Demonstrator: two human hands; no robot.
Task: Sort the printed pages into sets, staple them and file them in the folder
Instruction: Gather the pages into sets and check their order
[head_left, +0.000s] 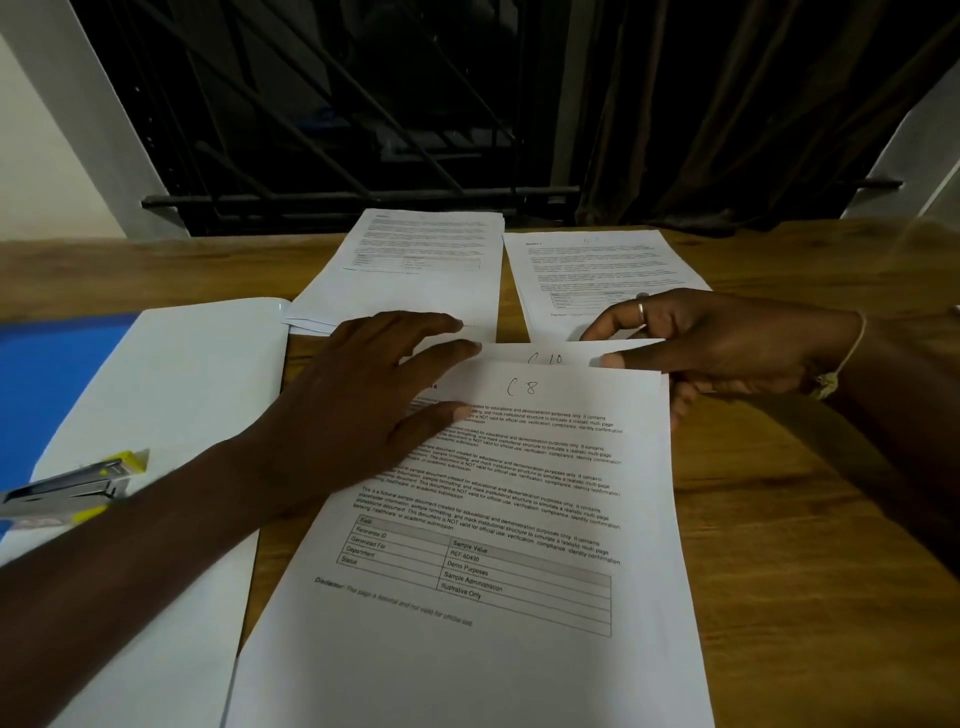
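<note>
A stack of printed pages (498, 613) lies in front of me on the wooden table; its top sheet is hand-marked "C 8" and a sheet marked "C 10" (545, 356) peeks out behind it. My left hand (358, 410) rests flat on the top sheet's upper left, fingers spread. My right hand (727, 348) pinches the top right corner of the C 8 sheet between thumb and fingers. Two more page piles lie further back: one at centre (415, 270), one at right (587, 270). A white folder (171, 395) lies open at left, a stapler (72, 488) on it.
The wooden table (810, 545) extends to the right. A blue surface (47, 384) shows under the folder at far left. Behind the table stand a dark barred window (332, 114) and a dark curtain (753, 104).
</note>
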